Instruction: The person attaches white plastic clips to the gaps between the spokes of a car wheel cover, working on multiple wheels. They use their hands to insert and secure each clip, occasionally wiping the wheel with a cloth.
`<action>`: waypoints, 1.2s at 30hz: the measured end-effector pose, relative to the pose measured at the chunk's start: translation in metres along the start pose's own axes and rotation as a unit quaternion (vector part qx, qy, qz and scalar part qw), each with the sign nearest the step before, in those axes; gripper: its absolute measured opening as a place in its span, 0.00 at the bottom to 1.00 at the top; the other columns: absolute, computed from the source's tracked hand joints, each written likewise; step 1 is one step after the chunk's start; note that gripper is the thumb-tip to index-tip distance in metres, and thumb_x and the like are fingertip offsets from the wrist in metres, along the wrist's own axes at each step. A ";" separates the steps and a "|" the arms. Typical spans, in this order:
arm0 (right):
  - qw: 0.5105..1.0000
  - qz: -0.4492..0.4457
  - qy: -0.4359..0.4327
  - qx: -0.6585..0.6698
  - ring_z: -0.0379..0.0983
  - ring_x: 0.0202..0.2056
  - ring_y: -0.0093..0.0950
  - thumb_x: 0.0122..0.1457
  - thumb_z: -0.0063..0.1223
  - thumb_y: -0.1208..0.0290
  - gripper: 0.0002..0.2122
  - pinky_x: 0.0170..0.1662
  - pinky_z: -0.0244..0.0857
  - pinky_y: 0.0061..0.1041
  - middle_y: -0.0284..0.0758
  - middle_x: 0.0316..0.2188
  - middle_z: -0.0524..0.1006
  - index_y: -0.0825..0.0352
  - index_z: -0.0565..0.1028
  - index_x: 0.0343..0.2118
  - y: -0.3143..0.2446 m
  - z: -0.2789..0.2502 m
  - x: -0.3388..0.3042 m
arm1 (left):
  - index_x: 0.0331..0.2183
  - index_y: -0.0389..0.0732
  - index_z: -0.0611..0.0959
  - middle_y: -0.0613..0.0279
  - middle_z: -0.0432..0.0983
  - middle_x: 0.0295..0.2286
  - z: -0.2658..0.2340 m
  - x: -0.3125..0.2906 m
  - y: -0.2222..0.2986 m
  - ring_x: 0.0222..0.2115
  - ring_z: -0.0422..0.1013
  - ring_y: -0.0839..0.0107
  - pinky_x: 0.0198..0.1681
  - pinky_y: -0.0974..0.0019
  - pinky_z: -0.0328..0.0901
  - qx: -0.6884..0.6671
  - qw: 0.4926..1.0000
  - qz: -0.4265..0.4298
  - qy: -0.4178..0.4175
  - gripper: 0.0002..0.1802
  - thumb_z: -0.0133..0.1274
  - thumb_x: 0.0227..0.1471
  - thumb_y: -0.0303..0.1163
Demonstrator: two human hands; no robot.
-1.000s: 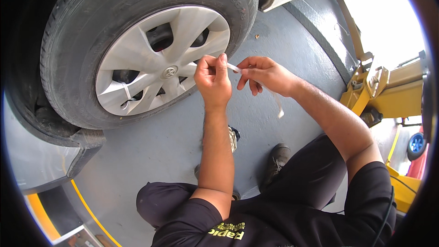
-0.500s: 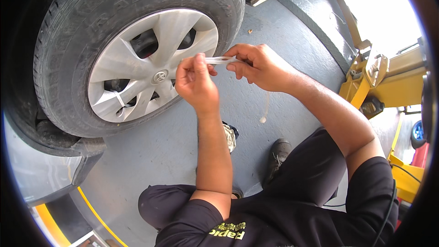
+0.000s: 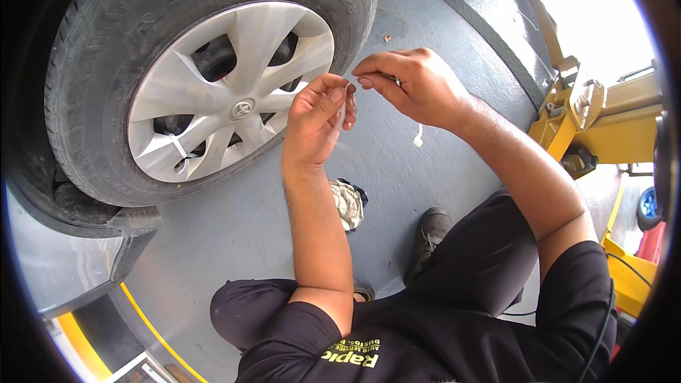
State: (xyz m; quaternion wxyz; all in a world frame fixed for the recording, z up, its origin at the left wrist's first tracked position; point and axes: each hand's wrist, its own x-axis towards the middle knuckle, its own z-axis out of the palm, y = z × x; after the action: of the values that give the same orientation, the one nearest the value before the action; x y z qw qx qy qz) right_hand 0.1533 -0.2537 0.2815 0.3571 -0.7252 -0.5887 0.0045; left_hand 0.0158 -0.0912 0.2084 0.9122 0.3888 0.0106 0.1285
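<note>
left hand: curled round white strip (image 3: 340,125), likely steadying something so thin | right hand (image 3: 428,89): fingertips near strip's upper end, grip can't tell | strip: at left palm (image 3: 312,119), beside wheel cover (image 3: 237,92) | white tie (image 3: 178,146): across spoke, which probably holds it

The narrow, translucent white plastic strip (image 3: 341,115) was bent rather than straight, part of it lying along the inside of the left hand (image 3: 316,119), pinched under the thumb. A thin bit reached up toward the right hand's (image 3: 429,91) fingertips, mostly hidden there. Below the right hand hung a short white end with a small blunt tip (image 3: 418,141); whether it belonged to the same strip could not be told.
</note>
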 end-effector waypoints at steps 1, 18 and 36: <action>1.000 0.013 0.002 0.006 0.81 0.28 0.28 0.65 0.57 0.73 0.08 0.33 0.75 0.28 0.37 0.29 0.82 0.67 0.81 0.44 -0.002 -0.001 -0.001 | 0.40 0.37 0.80 0.63 0.78 0.29 0.002 0.002 -0.004 0.25 0.70 0.75 0.29 0.70 0.64 0.001 1.000 0.011 -0.014 0.11 0.58 0.61 0.35; 0.966 0.200 -0.053 0.157 0.78 0.30 0.17 0.69 0.53 0.73 0.09 0.33 0.72 0.20 0.33 0.29 0.82 0.70 0.81 0.45 -0.014 -0.002 0.005 | 0.49 0.38 0.84 0.66 0.81 0.38 0.015 0.013 -0.037 0.30 0.71 0.81 0.28 0.78 0.59 -0.081 0.990 0.103 0.055 0.14 0.60 0.61 0.27; 0.898 0.230 -0.138 0.348 0.76 0.32 0.19 0.66 0.56 0.73 0.11 0.37 0.72 0.22 0.34 0.31 0.82 0.74 0.80 0.47 0.003 -0.008 0.003 | 0.41 0.35 0.86 0.64 0.79 0.33 0.020 0.014 -0.043 0.25 0.67 0.81 0.26 0.78 0.57 -0.165 0.973 0.154 0.057 0.08 0.57 0.63 0.28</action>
State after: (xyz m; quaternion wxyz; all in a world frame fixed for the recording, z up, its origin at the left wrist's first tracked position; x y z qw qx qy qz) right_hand 0.1602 -0.2551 0.2875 0.4912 -0.6618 -0.4095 0.3913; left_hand 0.0414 -0.1304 0.1932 0.9311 0.2221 -0.0189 0.2888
